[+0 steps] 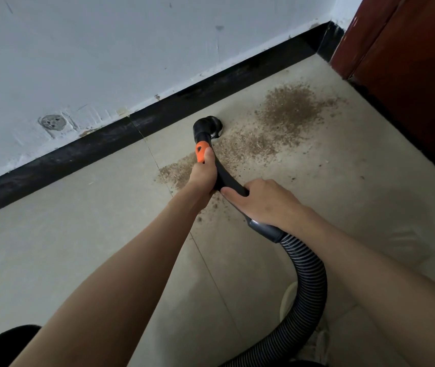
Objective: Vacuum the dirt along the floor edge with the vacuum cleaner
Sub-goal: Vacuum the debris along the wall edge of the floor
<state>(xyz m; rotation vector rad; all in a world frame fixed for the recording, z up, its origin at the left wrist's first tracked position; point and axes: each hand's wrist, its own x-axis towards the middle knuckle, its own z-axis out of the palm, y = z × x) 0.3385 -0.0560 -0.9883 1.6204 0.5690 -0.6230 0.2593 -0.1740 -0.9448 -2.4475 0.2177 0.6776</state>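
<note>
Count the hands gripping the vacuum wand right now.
2. The left hand grips the vacuum wand just below its orange collar; the right hand grips it lower, near the ribbed hose.

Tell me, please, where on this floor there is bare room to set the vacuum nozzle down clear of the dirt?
Bare tile lies left of the left hand, bordered by the black skirting board. More lies right of the right hand, towards the red-brown door. It is crowded ahead: dirt spreads from the nozzle towards the corner and back under the black tube.
</note>
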